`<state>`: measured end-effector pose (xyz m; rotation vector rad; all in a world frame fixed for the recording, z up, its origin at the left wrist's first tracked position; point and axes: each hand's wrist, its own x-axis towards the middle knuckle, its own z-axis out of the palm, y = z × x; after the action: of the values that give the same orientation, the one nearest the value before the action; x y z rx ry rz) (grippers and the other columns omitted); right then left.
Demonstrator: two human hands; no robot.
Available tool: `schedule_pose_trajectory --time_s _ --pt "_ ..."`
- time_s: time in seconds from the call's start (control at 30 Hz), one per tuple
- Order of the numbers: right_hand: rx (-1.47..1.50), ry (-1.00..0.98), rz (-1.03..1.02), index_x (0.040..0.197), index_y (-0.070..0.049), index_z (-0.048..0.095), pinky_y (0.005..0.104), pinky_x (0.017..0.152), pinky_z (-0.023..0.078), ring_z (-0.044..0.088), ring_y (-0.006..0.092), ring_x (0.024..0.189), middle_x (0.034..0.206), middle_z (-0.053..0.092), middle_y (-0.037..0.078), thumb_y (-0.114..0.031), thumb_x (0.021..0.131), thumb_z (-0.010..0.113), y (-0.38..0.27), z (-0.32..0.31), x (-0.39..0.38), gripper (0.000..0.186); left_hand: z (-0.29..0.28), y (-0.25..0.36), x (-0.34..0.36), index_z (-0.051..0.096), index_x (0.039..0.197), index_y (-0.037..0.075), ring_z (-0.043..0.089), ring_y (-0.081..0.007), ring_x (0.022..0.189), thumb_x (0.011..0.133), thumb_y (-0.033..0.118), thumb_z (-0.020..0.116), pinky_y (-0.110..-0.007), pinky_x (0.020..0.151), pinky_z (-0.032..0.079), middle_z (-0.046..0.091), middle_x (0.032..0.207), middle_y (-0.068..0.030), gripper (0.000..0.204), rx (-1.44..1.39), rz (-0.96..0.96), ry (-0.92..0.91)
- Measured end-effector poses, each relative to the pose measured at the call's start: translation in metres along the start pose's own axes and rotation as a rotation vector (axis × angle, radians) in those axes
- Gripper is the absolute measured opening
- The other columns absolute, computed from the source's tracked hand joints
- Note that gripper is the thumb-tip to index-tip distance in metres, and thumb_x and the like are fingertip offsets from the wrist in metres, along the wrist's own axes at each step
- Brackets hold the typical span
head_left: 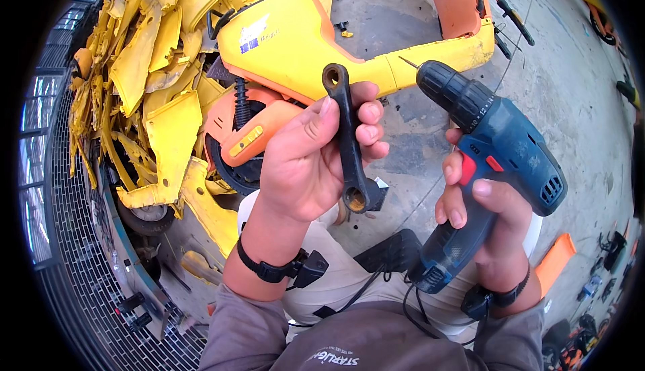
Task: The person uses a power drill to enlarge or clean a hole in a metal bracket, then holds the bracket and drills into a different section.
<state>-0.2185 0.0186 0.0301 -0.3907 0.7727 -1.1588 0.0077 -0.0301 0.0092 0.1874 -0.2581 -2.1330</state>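
My left hand [302,153] is closed round a black crank arm [349,139], a bar with a hole through each end. It holds the bar upright, thumb on one side and fingertips on the other. My right hand [500,216] grips the handle of a blue cordless drill [510,146] with a black chuck and a red trigger. A thin bit [408,62] sticks out of the chuck toward the upper left. The bit and the crank arm are apart. Just beyond my hands lies a yellow and orange scooter body [289,42].
A heap of yellow plastic panels [171,143] rises at the left, with a wheel [144,220] below it. An orange piece [556,263] and several small parts lie on the concrete floor [430,149] at the right. Black cables [416,304] hang near my lap.
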Motion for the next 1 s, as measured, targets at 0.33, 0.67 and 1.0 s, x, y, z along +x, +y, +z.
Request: schedule_pose_trajectory --time_s 0.33,0.67,1.0 --pt "0.037 -0.065 0.050 0.135 0.009 0.038 0.0374 0.068 0.056 0.062 0.0207 0.063 0.100 0.059 0.018 -0.007 0.078 0.058 0.000 -0.007 -0.002 0.062 -0.003 -0.006 0.001 0.044 0.137 -0.002 0.061 -0.0225 0.100 0.106 0.023 0.038 -0.050 0.102 0.047 0.059 0.105 -0.0070 0.040 0.287 0.110 0.108" --pt "0.035 -0.087 0.052 0.135 0.007 0.040 0.0366 0.069 0.055 0.062 0.0204 0.065 0.101 0.059 0.018 -0.006 0.080 0.057 0.000 -0.007 -0.002 0.059 0.000 -0.011 0.010 0.054 0.128 0.005 0.068 -0.0210 0.089 0.105 0.027 0.046 -0.038 0.081 0.052 0.066 0.110 -0.0103 0.033 0.729 0.215 0.493" --pt "0.005 0.025 0.051 0.130 0.005 0.044 0.0371 0.069 0.054 0.061 0.0197 0.065 0.100 0.059 0.016 -0.008 0.082 0.058 0.002 -0.010 0.001 0.052 -0.011 -0.023 0.021 0.055 0.124 -0.004 0.064 -0.0140 0.077 0.102 0.018 0.053 -0.027 0.074 0.051 0.068 0.103 -0.0110 0.031 1.215 0.332 0.553"
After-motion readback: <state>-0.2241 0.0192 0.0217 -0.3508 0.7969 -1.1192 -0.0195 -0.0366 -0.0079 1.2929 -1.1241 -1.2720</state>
